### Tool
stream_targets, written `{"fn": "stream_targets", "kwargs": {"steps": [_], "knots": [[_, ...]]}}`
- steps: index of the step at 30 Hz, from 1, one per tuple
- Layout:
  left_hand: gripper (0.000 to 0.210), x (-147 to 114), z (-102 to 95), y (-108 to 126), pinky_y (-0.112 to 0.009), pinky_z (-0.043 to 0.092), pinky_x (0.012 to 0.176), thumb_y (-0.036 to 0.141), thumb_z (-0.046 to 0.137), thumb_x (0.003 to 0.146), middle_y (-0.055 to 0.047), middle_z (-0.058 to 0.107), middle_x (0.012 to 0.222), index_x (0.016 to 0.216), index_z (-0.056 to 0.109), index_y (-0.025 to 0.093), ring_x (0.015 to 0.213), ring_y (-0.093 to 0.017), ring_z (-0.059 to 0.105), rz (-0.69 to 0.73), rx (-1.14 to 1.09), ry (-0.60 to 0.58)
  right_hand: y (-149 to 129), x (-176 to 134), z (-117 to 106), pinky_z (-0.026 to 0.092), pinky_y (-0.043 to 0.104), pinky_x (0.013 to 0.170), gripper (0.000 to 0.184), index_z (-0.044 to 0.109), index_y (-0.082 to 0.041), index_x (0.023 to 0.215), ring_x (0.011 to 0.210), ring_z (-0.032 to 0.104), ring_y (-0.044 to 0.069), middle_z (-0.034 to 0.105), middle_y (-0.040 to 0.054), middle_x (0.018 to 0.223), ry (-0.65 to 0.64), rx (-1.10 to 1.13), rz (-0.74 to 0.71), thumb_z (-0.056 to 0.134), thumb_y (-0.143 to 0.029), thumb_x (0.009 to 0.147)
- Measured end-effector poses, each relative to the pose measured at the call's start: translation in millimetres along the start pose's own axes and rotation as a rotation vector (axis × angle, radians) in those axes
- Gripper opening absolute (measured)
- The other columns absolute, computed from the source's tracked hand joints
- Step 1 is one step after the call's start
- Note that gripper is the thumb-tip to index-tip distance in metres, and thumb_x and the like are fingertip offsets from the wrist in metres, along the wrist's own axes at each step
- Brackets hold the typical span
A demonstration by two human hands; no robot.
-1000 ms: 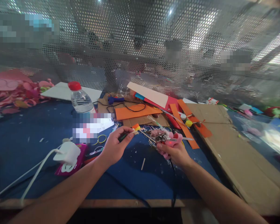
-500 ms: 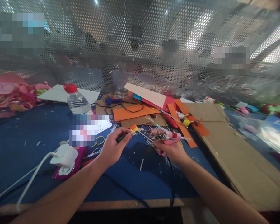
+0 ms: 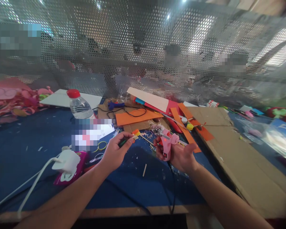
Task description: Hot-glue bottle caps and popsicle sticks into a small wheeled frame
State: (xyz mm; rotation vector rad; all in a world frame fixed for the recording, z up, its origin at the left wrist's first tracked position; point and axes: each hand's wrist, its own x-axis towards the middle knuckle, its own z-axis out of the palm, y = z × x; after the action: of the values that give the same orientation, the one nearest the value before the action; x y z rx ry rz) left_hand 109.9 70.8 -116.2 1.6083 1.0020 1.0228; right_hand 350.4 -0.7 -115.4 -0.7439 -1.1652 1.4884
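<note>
My left hand [image 3: 116, 148] is closed in a pinch on a few short pale wooden sticks [image 3: 134, 137]; something dark green shows beneath its fingers. To the right, my right hand [image 3: 178, 156] has its fingers curled around the handle of a pink glue gun [image 3: 166, 143], the thumb held away from it. A red light glows on the gun's side, and a clear glue stick [image 3: 182, 143] sticks out at its rear. Whitish, clumped residue covers the nozzle end, which points away to the left. One loose wooden stick [image 3: 144, 170] lies on the blue tabletop [image 3: 128, 187] between my forearms.
Orange sheets [image 3: 138, 117] and brown cardboard [image 3: 231, 152] lie behind and to the right. On the left are a red-capped bottle [image 3: 80, 106], a lit phone [image 3: 106, 128] and a white plug [image 3: 66, 160] in a magenta power strip [image 3: 82, 162]. A perforated metal screen [image 3: 124, 63] stands behind.
My right hand has rolled palm-up, turning the glue gun so its side and handle show, and the thumb has come off it. My left hand keeps its pinch nearly in place.
</note>
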Motion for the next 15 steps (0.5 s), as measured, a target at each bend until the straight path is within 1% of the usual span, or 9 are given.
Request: {"fn": "stream_targets", "kwargs": {"steps": [3, 4, 6, 8, 10, 11, 15], "knots": [[0.029, 0, 0.2, 0, -0.026, 0.044, 0.065, 0.046, 0.067, 0.09, 0.0, 0.066, 0.078, 0.097, 0.071, 0.019, 0.069, -0.014, 0.056, 0.002, 0.011, 0.011, 3, -2, -2, 0.046, 0.038, 0.065, 0.117, 0.068, -0.019, 0.119, 0.071, 0.048, 0.02, 0.062, 0.0114, 0.102, -0.046, -0.012, -0.055, 0.047, -0.109, 0.048], [0.029, 0, 0.4, 0, -0.026, 0.044, 0.066, 0.046, 0.067, 0.09, -0.001, 0.066, 0.078, 0.097, 0.071, 0.019, 0.069, -0.014, 0.056, 0.002, 0.01, 0.013, 4, -3, -3, 0.046, 0.038, 0.066, 0.117, 0.068, -0.02, 0.122, 0.072, 0.047, 0.019, 0.062, 0.0114, 0.106, -0.053, -0.011, -0.071, 0.047, -0.109, 0.049], [0.029, 1, 0.9, 1, -0.026, 0.045, 0.067, 0.046, 0.068, 0.089, -0.001, 0.067, 0.079, 0.096, 0.071, 0.019, 0.07, -0.014, 0.057, 0.002, 0.001, 0.011, 7, -4, -5, 0.045, 0.037, 0.067, 0.115, 0.068, -0.021, 0.124, 0.074, 0.047, 0.019, 0.06, 0.0115, 0.111, -0.07, 0.006, -0.089, 0.048, -0.108, 0.052], [0.028, 1, 1.3, 1, -0.026, 0.045, 0.067, 0.046, 0.068, 0.089, -0.001, 0.068, 0.079, 0.095, 0.071, 0.019, 0.07, -0.015, 0.057, 0.003, -0.003, 0.009, 9, -6, -6, 0.044, 0.037, 0.067, 0.109, 0.067, -0.022, 0.126, 0.074, 0.047, 0.019, 0.059, 0.0114, 0.115, -0.079, 0.027, -0.084, 0.053, -0.104, 0.057], [0.028, 1, 1.4, 2, -0.026, 0.044, 0.066, 0.046, 0.068, 0.089, -0.001, 0.067, 0.077, 0.094, 0.07, 0.018, 0.069, -0.014, 0.056, 0.001, -0.001, 0.011, 11, -7, -6, 0.045, 0.037, 0.068, 0.107, 0.067, -0.022, 0.128, 0.073, 0.047, 0.018, 0.06, 0.0116, 0.114, -0.082, 0.055, -0.071, 0.056, -0.102, 0.059], [0.029, 1, 1.4, 2, -0.026, 0.044, 0.066, 0.046, 0.068, 0.089, -0.001, 0.067, 0.077, 0.094, 0.07, 0.018, 0.069, -0.014, 0.056, -0.002, -0.001, 0.012, 12, -7, -7, 0.046, 0.038, 0.069, 0.109, 0.067, -0.021, 0.13, 0.074, 0.048, 0.019, 0.061, 0.0119, 0.112, -0.084, 0.07, -0.064, 0.055, -0.102, 0.058], [0.03, 1, 1.2, 1, -0.027, 0.045, 0.067, 0.047, 0.068, 0.089, -0.001, 0.068, 0.08, 0.096, 0.07, 0.018, 0.071, -0.015, 0.057, -0.01, -0.008, 0.012, 11, -8, -7, 0.05, 0.042, 0.074, 0.122, 0.065, -0.017, 0.134, 0.081, 0.055, 0.025, 0.063, 0.0135, 0.105, -0.11, 0.121, -0.036, 0.044, -0.107, 0.056]]}}
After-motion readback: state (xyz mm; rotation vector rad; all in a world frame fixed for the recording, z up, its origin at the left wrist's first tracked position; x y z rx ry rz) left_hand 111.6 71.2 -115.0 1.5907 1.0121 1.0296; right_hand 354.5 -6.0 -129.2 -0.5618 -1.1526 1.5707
